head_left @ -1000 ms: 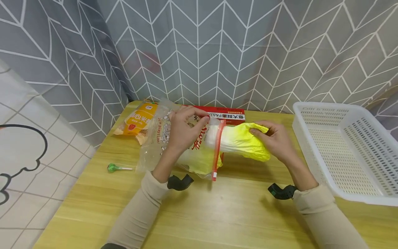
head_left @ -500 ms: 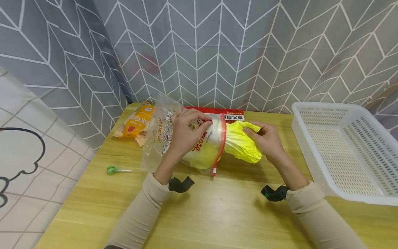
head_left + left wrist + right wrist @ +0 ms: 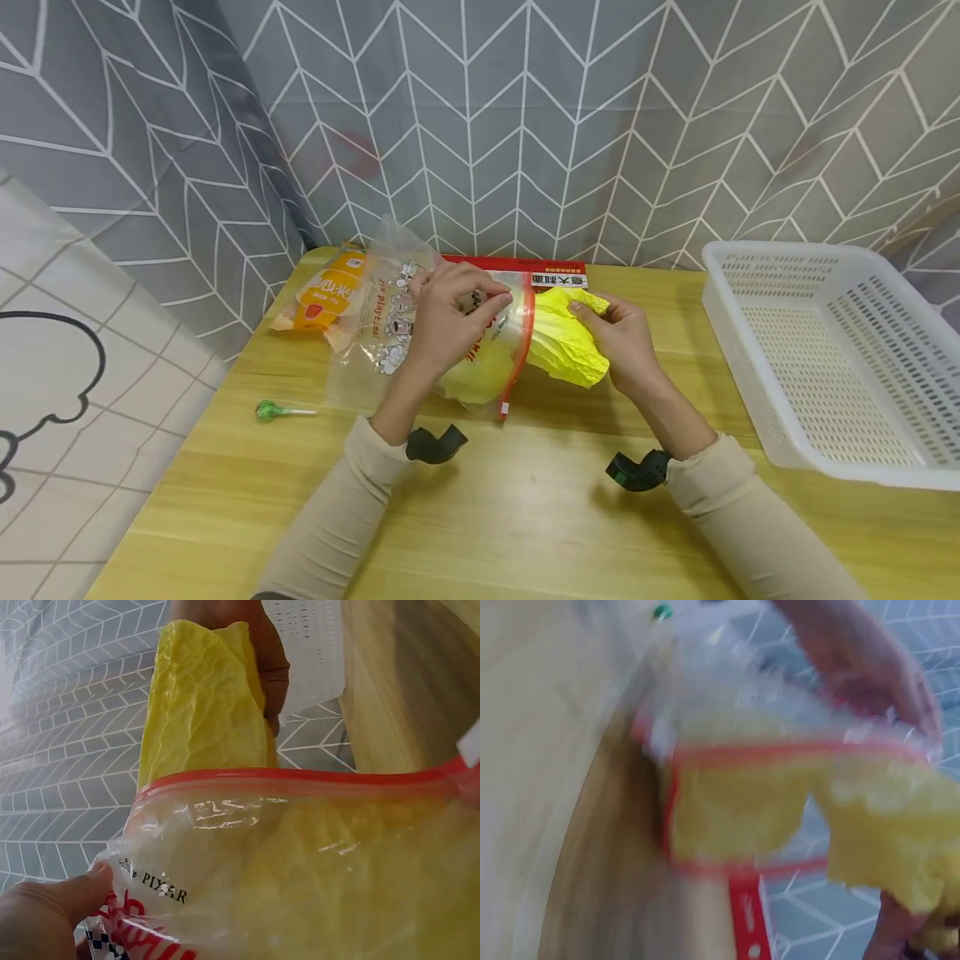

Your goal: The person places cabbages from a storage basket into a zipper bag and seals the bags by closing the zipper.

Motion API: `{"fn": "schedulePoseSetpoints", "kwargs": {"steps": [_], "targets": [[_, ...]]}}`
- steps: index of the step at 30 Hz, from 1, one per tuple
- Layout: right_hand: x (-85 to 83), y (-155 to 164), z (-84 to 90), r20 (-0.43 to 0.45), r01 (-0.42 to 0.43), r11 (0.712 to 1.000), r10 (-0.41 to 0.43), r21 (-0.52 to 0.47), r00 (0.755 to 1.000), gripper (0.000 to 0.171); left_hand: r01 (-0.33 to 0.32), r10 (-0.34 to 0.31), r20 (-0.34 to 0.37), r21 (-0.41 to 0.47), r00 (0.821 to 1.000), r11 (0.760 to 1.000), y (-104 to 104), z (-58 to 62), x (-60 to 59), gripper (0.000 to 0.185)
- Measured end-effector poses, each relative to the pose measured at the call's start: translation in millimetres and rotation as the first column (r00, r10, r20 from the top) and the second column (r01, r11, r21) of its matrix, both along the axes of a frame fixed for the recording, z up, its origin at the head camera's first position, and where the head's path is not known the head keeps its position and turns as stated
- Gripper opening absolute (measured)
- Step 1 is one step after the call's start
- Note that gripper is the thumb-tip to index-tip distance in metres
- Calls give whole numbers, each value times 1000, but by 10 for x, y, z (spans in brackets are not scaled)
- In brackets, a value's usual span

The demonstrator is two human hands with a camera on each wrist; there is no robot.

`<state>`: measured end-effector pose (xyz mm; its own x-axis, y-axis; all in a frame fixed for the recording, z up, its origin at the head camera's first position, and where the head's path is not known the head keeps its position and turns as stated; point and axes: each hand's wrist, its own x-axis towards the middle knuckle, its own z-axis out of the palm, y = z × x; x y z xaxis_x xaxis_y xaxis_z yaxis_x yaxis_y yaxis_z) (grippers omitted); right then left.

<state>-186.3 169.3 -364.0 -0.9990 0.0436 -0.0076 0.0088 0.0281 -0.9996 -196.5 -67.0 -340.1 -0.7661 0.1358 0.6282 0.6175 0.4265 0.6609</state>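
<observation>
A clear zip bag [image 3: 420, 333] with a red seal strip [image 3: 519, 350] lies on the wooden table [image 3: 525, 500], its mouth facing right. A yellow leafy cabbage [image 3: 562, 346] sits halfway inside it, the leafy end sticking out. My left hand [image 3: 450, 321] pinches the bag's upper rim near the mouth. My right hand [image 3: 622, 342] grips the cabbage's outer end. In the left wrist view the cabbage [image 3: 210, 712] passes through the red rim [image 3: 300, 780], with my thumb [image 3: 67, 900] on the bag. The right wrist view is blurred; the cabbage [image 3: 885, 817] and rim [image 3: 780, 754] show.
A white perforated basket [image 3: 832, 358] stands at the right. An orange snack packet [image 3: 326, 296] and a red box [image 3: 555, 271] lie behind the bag. A green lollipop [image 3: 273, 410] rests at the left, near the table's edge. A patterned curtain hangs behind.
My right hand has moved left with the cabbage, which now sits deeper inside the bag. My left hand has kept its hold on the rim.
</observation>
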Motion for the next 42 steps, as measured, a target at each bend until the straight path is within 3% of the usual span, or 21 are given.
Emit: {"fn": "schedulePoseSetpoints", "kwargs": {"steps": [3, 6, 11, 15, 18, 23, 26, 32, 38, 42], "targets": [[-20, 8, -47, -29, -74, 988, 79, 133, 996, 39, -2, 2, 3, 10, 1000, 1000, -22, -2, -11, 9], [-25, 53, -83, -53, -179, 968, 190, 174, 980, 42, -13, 13, -4, 30, 1000, 999, -52, 2, -23, 8], [19, 160, -89, -41, -360, 929, 364, 92, 930, 61, -45, 46, -3, 58, 999, 997, -88, 12, -26, 8], [70, 236, -63, -73, -419, 908, 418, 3, 906, 71, -55, 54, 7, 52, 998, 997, -86, 21, -22, 8], [108, 283, -49, -121, -410, 912, 408, 13, 905, 73, -64, 64, 5, 49, 998, 997, -82, 21, -23, 9], [147, 303, -56, -177, -354, 918, 384, 177, 906, 82, -74, 74, -5, 43, 997, 996, -83, 15, -29, 9], [134, 268, -79, -205, -307, 929, 348, 207, 915, 84, -74, 74, -7, 46, 997, 996, -84, 20, -28, 10], [130, 211, -142, -330, -139, 965, 208, 222, 921, 46, -70, 70, 11, 51, 997, 996, -86, 14, -35, 9], [132, 172, -147, -357, -60, 989, 105, 135, 928, 25, -58, 58, 36, 16, 998, 998, -95, 35, -27, 8], [131, 144, -141, -312, -6, 1000, 7, 3, 950, 13, -46, 46, 21, -34, 999, 998, -102, 67, -15, 9]]}}
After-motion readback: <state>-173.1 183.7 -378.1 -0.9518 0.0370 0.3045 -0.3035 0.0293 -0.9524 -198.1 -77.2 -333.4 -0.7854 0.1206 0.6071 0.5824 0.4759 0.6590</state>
